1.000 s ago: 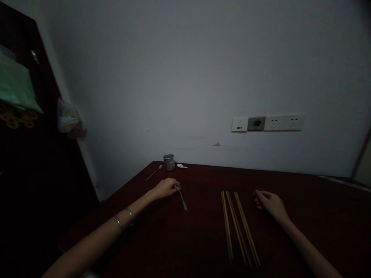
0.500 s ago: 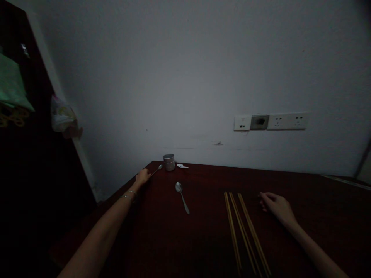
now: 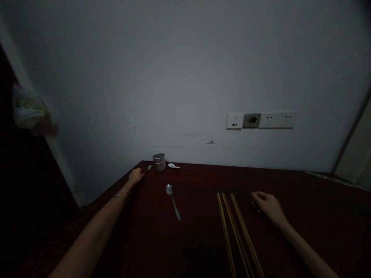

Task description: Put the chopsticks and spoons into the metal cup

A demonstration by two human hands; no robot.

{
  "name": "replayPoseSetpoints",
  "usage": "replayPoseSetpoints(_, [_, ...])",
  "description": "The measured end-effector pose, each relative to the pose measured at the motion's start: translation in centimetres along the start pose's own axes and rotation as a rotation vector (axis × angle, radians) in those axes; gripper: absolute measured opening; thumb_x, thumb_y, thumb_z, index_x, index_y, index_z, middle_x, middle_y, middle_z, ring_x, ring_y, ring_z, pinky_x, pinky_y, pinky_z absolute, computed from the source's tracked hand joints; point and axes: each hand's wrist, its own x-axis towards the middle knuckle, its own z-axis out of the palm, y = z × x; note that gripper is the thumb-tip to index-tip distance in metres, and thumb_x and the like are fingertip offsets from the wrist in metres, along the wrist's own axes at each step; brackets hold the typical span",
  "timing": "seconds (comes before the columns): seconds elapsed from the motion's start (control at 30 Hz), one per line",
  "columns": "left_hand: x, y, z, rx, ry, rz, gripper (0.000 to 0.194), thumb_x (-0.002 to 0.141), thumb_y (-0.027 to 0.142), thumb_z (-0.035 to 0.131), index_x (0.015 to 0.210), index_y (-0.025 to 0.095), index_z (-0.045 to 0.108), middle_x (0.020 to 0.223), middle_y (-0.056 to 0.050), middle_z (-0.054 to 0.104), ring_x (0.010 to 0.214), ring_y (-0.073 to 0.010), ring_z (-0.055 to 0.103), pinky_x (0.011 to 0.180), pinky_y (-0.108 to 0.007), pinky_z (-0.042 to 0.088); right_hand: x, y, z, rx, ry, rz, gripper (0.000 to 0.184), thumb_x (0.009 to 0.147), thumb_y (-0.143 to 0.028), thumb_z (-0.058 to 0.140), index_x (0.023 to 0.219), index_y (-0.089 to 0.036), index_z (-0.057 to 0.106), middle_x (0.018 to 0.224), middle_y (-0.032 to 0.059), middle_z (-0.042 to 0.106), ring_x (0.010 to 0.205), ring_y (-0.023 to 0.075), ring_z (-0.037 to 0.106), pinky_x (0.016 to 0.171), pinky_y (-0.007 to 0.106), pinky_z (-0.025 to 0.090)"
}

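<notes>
Just beyond the left hand [image 3: 135, 176], to its right, the slim spoon [image 3: 148, 168] slants bowl-away, handle running back to that nearer hand, whose grip I cannot make out.

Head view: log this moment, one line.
left hand: at slender silvery metal spoon near grey cylindrical metal cup | right hand: beside yellowish wooden chopsticks

Dim light | scuffed grey wall [image 3: 185, 85] | white-and-grey socket row [image 3: 261, 120] | dark reddish table [image 3: 199, 179] near wall
</notes>
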Motion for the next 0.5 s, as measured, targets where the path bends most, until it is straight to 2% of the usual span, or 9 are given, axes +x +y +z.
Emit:
replayPoseSetpoints(0.2, [-0.3,1.1,0.5,0.064,0.041,-0.039,0.029,0.082,0.035,0.045,0.088,0.012,0.062,0.099,-0.016,0.063,0.096,-0.0246,0.057,0.071,-0.026,0.043,0.1,0.4,0.2,0.000,-0.010,-0.007,0.033,0.071,-0.045,0.046,0.066,-0.016,0.061,0.054,0.0027,0.060,0.047,0.0139,0.057,0.042,0.021,0.044])
replayPoseSetpoints(0.33, [0.0,0.8,1.1,0.067,0.046,-0.039,0.023,0.081,0.024,0.045,0.091,0.011,0.061,0.103,-0.016,0.061,0.096,-0.0247,0.057,0.070,-0.026,0.043,0.4,0.8,0.3,0.019,-0.018,-0.025,0.033,0.070,-0.044,0.047,0.066,-0.016,0.061,0.054,0.0024,0.060,0.047,0.0137,0.057,0.042,0.021,0.043])
replayPoseSetpoints(0.5, [0.0,0.0,1.1,0.028,0.067,0.004,0.018,0.078,0.017,0.045,0.086,0.010,0.060,0.099,-0.015,0.063,0.094,-0.0229,0.057,0.071,-0.024,0.041,0.2,0.4,0.2,0.016,-0.026,-0.020,0.033,0.069,-0.044,0.046,0.063,-0.016,0.061,0.053,0.0023,0.060,0.045,0.0134,0.056,0.042,0.021,0.043])
